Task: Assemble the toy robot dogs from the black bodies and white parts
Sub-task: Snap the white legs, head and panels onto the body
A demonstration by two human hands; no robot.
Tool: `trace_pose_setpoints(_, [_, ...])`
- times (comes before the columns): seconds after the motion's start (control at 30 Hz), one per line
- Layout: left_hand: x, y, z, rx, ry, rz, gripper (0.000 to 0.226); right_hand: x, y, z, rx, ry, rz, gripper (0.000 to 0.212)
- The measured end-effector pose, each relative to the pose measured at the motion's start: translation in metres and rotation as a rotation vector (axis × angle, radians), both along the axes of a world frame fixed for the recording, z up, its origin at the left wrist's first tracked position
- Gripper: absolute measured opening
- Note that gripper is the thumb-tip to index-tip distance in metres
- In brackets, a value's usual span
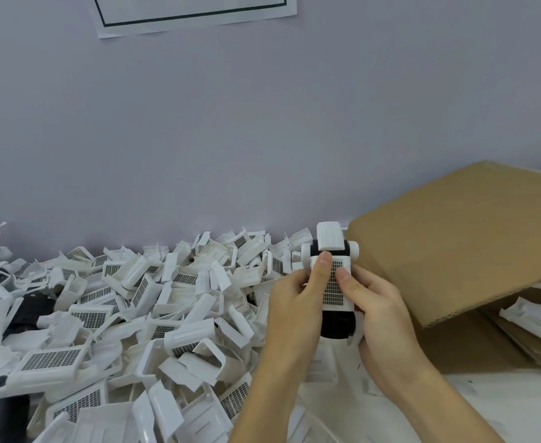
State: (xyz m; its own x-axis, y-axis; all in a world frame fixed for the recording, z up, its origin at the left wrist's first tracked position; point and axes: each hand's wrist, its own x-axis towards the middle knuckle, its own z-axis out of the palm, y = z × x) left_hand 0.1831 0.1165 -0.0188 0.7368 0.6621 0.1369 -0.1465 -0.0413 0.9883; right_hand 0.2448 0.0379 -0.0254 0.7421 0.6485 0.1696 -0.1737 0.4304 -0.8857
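Both hands grip one toy dog [334, 282] above the table's pile of white parts [141, 314] — left hand [294, 302] and right hand [374, 302] each pinching a side, thumbs pressing the white grid cover. Dog's long axis points away from the person — head far end, cardboard box [454, 244] just right.

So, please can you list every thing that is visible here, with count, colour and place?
toy robot dog: one, black body with white parts, held in both hands
pile of loose parts: too many to count, white, some black, left and centre of the table
cardboard box: one, brown, right, flap open
part in the box: one, white, far right
paper sheet: one, white with dark border, on the wall
wall: pale grey, behind
left hand: on the dog's left side
right hand: on its right side
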Motion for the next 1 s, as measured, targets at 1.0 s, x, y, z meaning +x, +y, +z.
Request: trace_pose_setpoints(1.0, [0.0009,-0.0002,0.0005,-0.015,-0.031,-0.065,0.043,-0.0016,0.0012,0.0049,-0.039,0.063,-0.111,0.042])
